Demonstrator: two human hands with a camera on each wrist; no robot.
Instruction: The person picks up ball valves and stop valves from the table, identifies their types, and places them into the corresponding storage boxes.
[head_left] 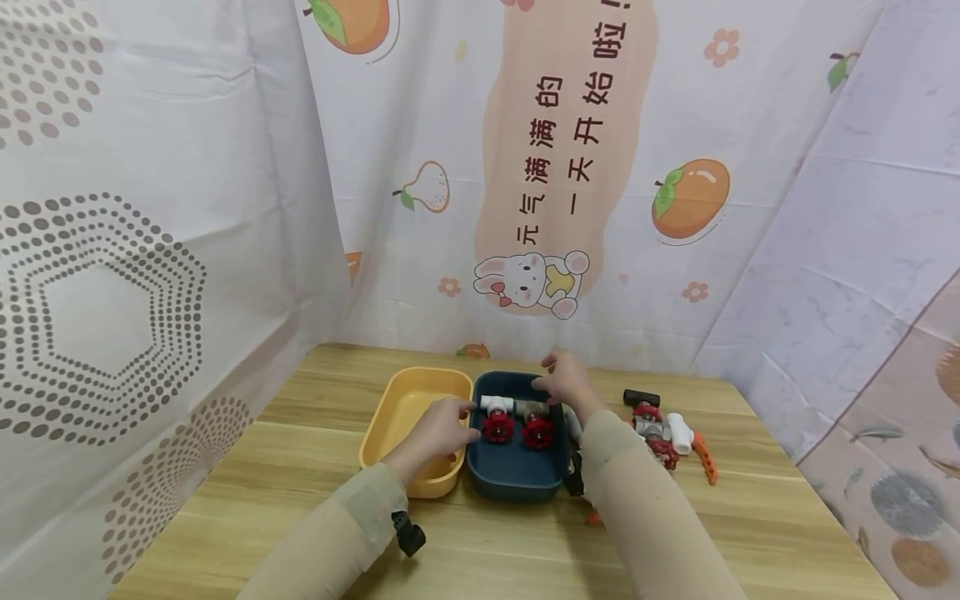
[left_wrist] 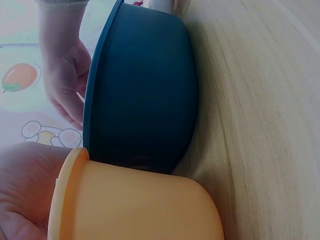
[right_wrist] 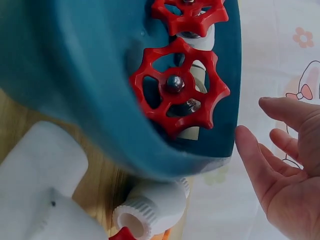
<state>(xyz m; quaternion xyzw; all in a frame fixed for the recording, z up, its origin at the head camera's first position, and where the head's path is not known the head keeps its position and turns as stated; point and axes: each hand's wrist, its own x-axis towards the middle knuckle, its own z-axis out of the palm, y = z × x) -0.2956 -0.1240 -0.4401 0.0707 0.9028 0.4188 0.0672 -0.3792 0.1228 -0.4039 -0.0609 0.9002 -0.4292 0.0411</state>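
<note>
Two valves with red handwheels, a white-bodied one (head_left: 498, 425) and a greyish one (head_left: 536, 429), lie side by side in a dark blue bin (head_left: 517, 490). My left hand (head_left: 441, 427) is above the right side of a yellow bin (head_left: 386, 400), its fingertips by the blue bin's left rim. Over the far right corner of the blue bin is my right hand (head_left: 567, 382). In the right wrist view, that hand (right_wrist: 285, 170) has its fingers spread with nothing between them, one fingertip at the bin's rim; whether it touches, I cannot tell.
Several valves and fittings lie right of the blue bin, among them a white pipe fitting (head_left: 680, 433), a black-ended piece (head_left: 641, 398) and an orange handle (head_left: 705, 458). My right forearm partly covers others. A printed curtain (head_left: 420, 275) hangs behind the wooden table (head_left: 285, 467).
</note>
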